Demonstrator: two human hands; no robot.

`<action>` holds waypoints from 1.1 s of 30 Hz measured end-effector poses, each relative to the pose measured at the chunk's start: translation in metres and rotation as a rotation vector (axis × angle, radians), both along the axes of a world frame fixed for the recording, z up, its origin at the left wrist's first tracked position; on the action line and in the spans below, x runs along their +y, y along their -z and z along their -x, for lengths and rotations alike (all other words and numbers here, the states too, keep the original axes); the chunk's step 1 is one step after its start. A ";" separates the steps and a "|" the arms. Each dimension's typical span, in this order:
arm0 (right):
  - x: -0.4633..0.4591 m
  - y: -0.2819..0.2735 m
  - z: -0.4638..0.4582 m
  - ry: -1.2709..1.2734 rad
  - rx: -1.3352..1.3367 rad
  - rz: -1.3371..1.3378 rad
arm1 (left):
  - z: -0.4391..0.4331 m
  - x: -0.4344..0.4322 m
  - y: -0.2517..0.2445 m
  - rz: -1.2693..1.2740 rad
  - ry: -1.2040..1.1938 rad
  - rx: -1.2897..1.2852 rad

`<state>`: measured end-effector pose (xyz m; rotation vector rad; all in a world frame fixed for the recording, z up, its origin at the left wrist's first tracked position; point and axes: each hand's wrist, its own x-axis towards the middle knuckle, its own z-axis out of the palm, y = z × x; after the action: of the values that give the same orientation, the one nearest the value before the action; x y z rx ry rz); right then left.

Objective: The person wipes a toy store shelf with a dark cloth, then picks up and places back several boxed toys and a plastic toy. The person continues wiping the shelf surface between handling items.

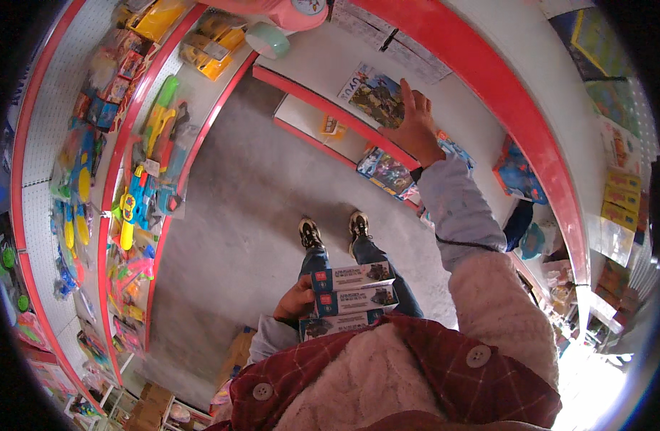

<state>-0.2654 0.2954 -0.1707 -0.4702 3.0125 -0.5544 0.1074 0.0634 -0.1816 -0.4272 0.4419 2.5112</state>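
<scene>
My left hand [296,299] grips a stack of three small toy boxes against my body, the top one [357,276] showing a vehicle picture and writing. My right hand [420,128] reaches over a white shelf with a red front edge [335,112]. Its thumb and index finger are spread, while the other fingers are partly bent. Just beside these fingers lies a flat box with a colourful printed picture [377,94]. Whether the fingertips touch this box is hard to tell. Nothing is seen held in that hand.
Red-edged shelves on the left carry bagged plastic toy guns [139,196]. A boxed toy [386,169] sits on the lower right shelf, and a blue toy box [518,171] stands farther right. A pink item [279,12] hangs over the far shelf end. Grey floor [227,215] runs between the shelves.
</scene>
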 end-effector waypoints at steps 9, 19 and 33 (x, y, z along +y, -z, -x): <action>0.027 -0.036 -0.041 0.034 0.222 0.069 | 0.029 -0.008 -0.014 0.077 0.191 -0.014; 0.055 -0.048 -0.055 -0.011 0.267 0.134 | 0.024 -0.002 -0.008 0.185 0.151 -0.032; 0.079 -0.055 -0.058 0.040 0.123 0.152 | 0.010 0.011 0.012 0.035 0.205 0.005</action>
<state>-0.2078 0.3744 -0.1160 -0.4697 3.1164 -0.7900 0.0979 0.0741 -0.1935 -0.3690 0.5062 2.3097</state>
